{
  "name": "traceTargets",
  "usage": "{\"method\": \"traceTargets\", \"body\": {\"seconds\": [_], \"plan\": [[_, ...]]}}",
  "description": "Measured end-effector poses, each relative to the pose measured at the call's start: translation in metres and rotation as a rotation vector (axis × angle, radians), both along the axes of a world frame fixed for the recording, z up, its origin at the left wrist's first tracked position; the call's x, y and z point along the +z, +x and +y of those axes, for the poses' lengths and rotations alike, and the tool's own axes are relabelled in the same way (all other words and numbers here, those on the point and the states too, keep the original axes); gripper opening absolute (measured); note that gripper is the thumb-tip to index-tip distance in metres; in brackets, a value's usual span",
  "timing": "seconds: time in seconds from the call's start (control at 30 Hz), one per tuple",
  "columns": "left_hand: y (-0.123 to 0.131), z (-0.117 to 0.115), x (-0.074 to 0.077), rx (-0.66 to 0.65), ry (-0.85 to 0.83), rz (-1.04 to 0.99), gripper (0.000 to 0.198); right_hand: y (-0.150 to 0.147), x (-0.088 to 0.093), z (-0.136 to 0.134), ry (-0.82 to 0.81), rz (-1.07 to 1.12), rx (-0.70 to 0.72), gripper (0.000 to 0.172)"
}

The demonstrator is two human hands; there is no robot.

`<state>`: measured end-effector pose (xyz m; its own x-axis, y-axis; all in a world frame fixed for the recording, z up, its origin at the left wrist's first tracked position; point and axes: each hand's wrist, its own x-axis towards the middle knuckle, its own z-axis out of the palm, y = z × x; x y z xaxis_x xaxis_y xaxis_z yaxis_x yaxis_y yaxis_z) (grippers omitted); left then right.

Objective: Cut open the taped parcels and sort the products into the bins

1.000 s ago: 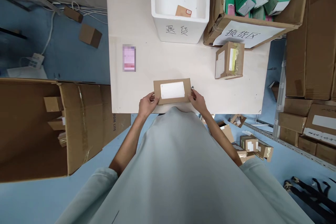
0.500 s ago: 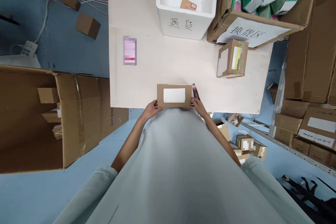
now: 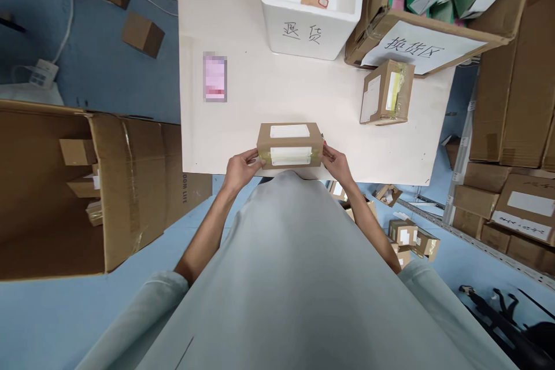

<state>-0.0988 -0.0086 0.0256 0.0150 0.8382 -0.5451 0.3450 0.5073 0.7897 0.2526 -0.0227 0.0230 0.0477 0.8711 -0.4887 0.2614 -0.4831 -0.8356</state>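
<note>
Between my two hands is a small brown cardboard box [image 3: 289, 141] with white labels on its top and on the side facing me, the near one under clear tape. My left hand [image 3: 241, 170] grips the box's left end with its fingers. At the opposite end, my right hand [image 3: 337, 163] holds it the same way. The box is at the near edge of the white table [image 3: 243, 92]. A utility knife [image 3: 324, 139] is mostly hidden behind the box and my right hand, with only a bit of red showing.
Another taped carton [image 3: 387, 93] stands to the right. Behind are a white bin [image 3: 310, 29] and an open carton [image 3: 433, 49] of green boxes. A blurred pink item [image 3: 215, 77] lies left. A large open carton [image 3: 139, 185] stands beside the table; boxes [image 3: 407, 234] lie on the floor.
The held box has tipped and risen slightly away from me, so its taped, labelled near side now shows. Both hands moved with it, and the knife became mostly covered.
</note>
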Motion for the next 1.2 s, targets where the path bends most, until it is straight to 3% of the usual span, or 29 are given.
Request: {"method": "traceTargets", "body": {"seconds": [0.13,0.3,0.4,0.53,0.77,0.97,1.2], "plan": [[0.007,0.013,0.010,0.090,0.072,-0.043,0.054,-0.003,0.005,0.016,0.065,-0.024,-0.026,0.051],[0.012,0.027,-0.006,0.059,-0.025,0.124,0.044,-0.018,-0.012,0.022,0.003,-0.231,0.032,0.058],[0.011,0.028,-0.015,0.095,-0.022,0.060,0.052,-0.026,-0.019,0.020,0.033,-0.287,0.022,0.064],[0.013,0.025,-0.014,0.140,-0.028,0.038,0.058,-0.029,-0.022,0.018,0.006,-0.253,0.024,0.068],[0.037,0.022,0.015,0.193,0.053,0.034,0.046,-0.010,-0.028,0.014,0.017,-0.069,-0.048,0.079],[0.067,0.017,0.048,0.068,0.158,-0.040,0.042,0.031,-0.030,0.005,-0.019,0.016,-0.114,0.090],[0.086,0.012,0.059,-0.014,0.222,0.007,0.033,0.042,-0.039,-0.002,-0.010,-0.026,-0.232,0.090]]}}
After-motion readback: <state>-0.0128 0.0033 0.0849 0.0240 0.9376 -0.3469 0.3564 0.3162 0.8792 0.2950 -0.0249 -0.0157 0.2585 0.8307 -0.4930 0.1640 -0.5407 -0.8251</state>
